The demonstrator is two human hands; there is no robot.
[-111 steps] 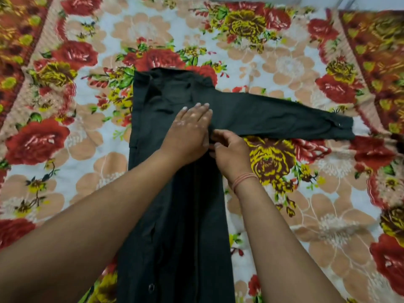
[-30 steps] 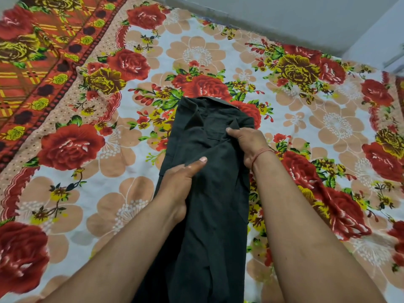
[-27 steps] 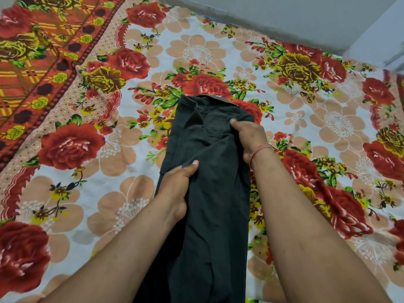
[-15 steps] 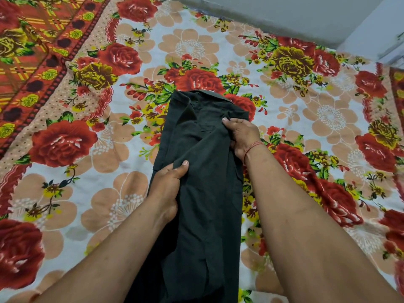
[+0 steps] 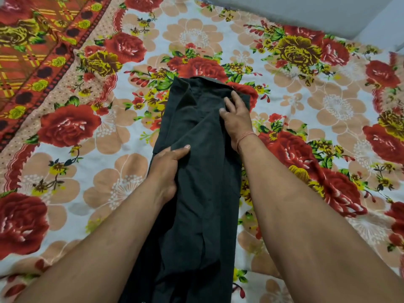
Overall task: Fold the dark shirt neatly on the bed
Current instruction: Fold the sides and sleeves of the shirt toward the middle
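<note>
The dark shirt (image 5: pixel 205 182) lies on the bed as a long narrow strip, collar end far from me, both sleeves folded in. My left hand (image 5: pixel 167 166) grips the shirt's left edge about halfway up, thumb on top and fingers tucked under the cloth. My right hand (image 5: pixel 235 115) rests flat near the upper right corner, fingers spread and pressing the folded sleeve down. The shirt's near end runs out of view between my forearms.
A floral bedsheet (image 5: pixel 113 149) with red roses and peach flowers covers the bed. Its orange patterned border (image 5: pixel 32 62) runs along the far left. A grey wall (image 5: pixel 317 12) stands beyond the far edge.
The sleeve that stretched out to the right has been folded in over the body. In the last second my left hand slid to the shirt's left edge and my right hand opened flat.
</note>
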